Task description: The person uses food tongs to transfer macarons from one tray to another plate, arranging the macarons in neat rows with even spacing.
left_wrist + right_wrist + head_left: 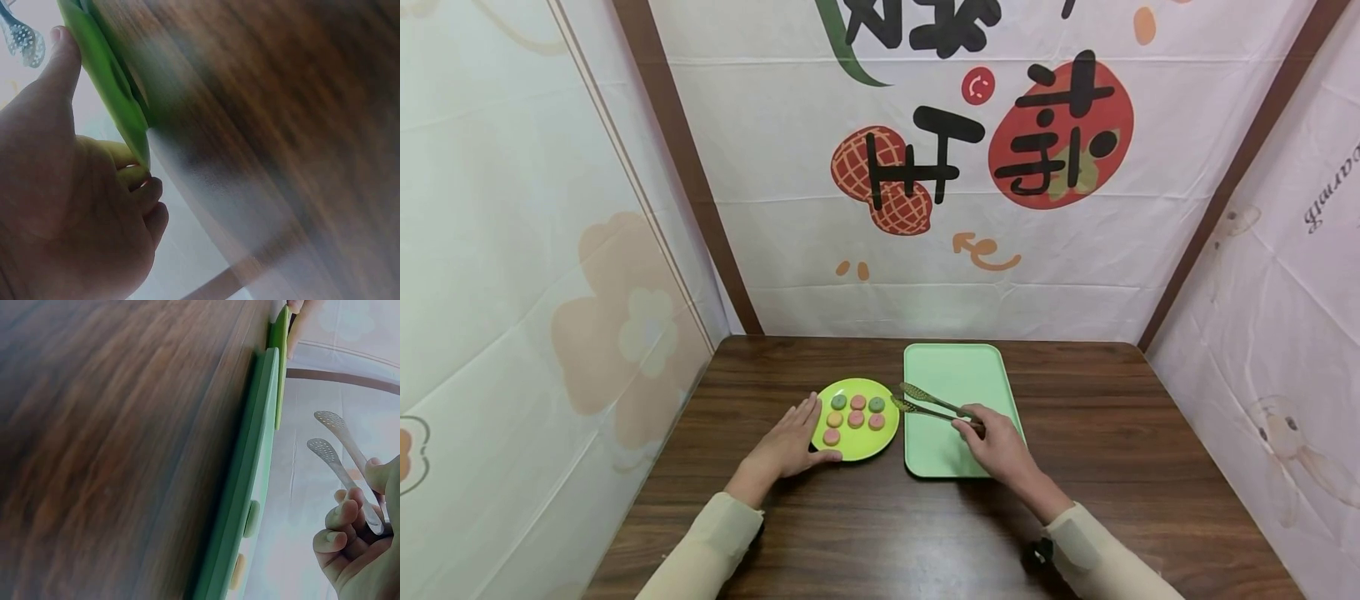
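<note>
Several small macarons (855,419) in pink, green and yellow lie on a round yellow-green plate (861,451). My left hand (787,440) rests against the plate's left rim, with its fingers extended and its thumb spread along the near edge. Above a pale green rectangular tray (955,367), my right hand (1000,446) holds metal tongs (936,407). Their perforated tips (322,449) stand apart with nothing between them, near the plate's right edge. A green macaron (251,519) and a yellowish one (237,572) show on the tray in the right wrist view; the head view hides them.
The plate and tray stand side by side on a dark wooden table (865,533). White printed cloth (820,308) hangs behind the table, with more cloth walls at the left and right.
</note>
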### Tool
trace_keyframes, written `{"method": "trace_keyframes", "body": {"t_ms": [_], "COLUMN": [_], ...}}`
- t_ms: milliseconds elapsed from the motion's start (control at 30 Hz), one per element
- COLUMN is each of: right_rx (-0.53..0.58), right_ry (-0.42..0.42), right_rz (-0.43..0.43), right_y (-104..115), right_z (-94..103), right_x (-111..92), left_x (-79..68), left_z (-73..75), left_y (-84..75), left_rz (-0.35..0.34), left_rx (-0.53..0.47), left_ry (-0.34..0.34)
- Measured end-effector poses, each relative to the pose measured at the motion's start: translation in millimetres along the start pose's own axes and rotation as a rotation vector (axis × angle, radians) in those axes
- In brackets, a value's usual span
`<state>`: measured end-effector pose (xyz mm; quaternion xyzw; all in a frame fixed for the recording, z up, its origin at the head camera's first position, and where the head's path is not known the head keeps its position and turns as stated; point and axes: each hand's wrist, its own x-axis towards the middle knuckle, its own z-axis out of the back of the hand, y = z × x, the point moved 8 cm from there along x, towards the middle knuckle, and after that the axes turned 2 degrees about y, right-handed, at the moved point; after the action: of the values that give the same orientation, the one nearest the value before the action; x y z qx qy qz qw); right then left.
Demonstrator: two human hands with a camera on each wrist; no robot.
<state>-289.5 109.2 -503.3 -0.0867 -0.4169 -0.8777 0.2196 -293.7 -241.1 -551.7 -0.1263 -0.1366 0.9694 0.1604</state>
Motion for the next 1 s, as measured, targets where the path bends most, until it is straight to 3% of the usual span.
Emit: {"method": "trace_keyframes", "body": {"t_ms": [200, 1000], "right_rx": [0.016, -0.069], "right_ry": [0.016, -0.052], "right_rz": [-0.050, -0.059], "right_y": [-7, -18], "right_z": [8.5, 36.6], "right_x": [-5, -23], "left_x": [0.7, -0.2], "left_z": [1.1, -0.8], "left_y": [0.4, 0.3], "left_rz": [-0.003, 0.005], "left_rx": [0.008, 0.011], "left_ry": [-0.010, -0.006]}}
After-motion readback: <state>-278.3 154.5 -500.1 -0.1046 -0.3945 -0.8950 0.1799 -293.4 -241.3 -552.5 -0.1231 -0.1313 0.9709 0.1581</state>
